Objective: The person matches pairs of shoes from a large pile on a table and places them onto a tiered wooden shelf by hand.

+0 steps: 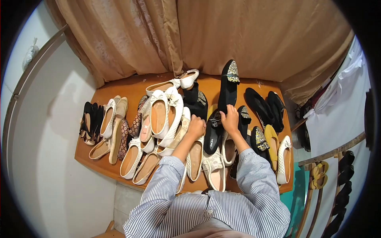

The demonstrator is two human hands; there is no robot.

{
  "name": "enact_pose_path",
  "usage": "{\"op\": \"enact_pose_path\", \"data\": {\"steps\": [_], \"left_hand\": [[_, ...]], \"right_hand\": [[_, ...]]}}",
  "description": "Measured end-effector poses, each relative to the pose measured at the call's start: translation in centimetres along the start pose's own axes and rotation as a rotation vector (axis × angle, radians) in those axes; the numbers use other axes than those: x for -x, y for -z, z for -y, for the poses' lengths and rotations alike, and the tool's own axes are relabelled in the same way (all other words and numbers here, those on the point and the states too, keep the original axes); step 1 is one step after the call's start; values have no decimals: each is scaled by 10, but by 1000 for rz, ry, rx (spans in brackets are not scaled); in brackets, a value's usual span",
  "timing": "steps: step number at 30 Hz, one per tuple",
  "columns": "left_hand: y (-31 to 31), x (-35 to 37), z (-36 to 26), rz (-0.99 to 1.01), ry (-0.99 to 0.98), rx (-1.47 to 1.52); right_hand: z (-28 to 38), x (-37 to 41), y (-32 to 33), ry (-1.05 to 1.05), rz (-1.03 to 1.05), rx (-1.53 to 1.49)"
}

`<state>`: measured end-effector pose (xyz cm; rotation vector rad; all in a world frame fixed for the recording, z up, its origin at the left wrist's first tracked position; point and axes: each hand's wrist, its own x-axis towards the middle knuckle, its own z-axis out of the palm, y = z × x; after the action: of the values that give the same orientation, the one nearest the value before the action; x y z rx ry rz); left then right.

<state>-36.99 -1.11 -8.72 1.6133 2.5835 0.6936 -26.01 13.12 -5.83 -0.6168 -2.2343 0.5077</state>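
My right hand (230, 120) is closed at the heel of a black loafer (228, 90), whose toe has a gold and silver ornament and points to the back of the table. Just left of it, my left hand (197, 127) is curled among the shoes; what its fingers hold, if anything, is hidden. A cream patterned shoe (182, 133) lies against that hand's left side. Between the hands sits a black shoe (212, 139) with its dark insole showing. White quilted flats (159, 115) with bows are piled to the left.
The brown wooden table (93, 152) bears many shoes. Black flats (262, 107) and a yellow flat (272, 142) lie at right, brown patterned shoes (123, 137) at left. A brown curtain (238, 31) hangs behind. More shoes (319, 174) are on a rack at far right.
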Motion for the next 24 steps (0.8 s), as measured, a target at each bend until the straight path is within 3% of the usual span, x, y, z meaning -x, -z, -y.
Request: {"op": "enact_pose_path", "data": {"steps": [1,6,10,15,18,21,22,24], "left_hand": [[1,-2,0,-134,-54,106],[34,-21,-30,-421,-128,289],[46,-3,-74,-371,-324,358],[21,54,-114,-272,-559,153],[2,75,-121,-225,-508,201],[-1,81,-112,-57,-479,502],[5,88,-112,196,-100,850],[-16,98,-98,-117,190,1600]], "right_hand": [[-1,4,6,17,-18,11],[-5,16,36,-29,15,34],[-5,23,48,-28,-102,-19],[2,30,67,-40,-297,-35],[21,40,87,-19,-353,-35],[51,62,96,53,-254,-97],[59,71,94,63,-187,-128],[73,87,90,117,-59,-149]]}}
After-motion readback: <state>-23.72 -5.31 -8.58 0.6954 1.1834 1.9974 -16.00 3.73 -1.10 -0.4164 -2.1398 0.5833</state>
